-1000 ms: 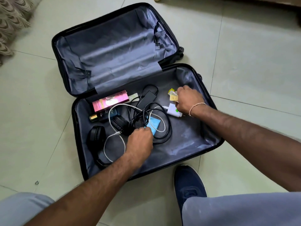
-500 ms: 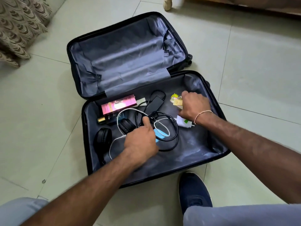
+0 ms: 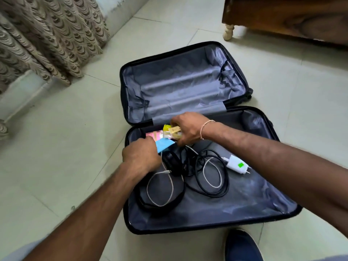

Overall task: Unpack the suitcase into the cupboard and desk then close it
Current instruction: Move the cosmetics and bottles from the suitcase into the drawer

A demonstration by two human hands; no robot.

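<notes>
Floor suitcase (image 3: 293, 210): left hand (image 3: 140, 154) lifted blue pkt (image 3: 163, 146).

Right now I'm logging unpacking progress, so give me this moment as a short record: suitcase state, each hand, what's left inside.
suitcase: open flat on the tiled floor
left hand: grips a light blue flat item
right hand: holds small yellow and tan packets
left inside: black headphones, black cable, white cable, white charger, pink box
far half: empty lining
</notes>
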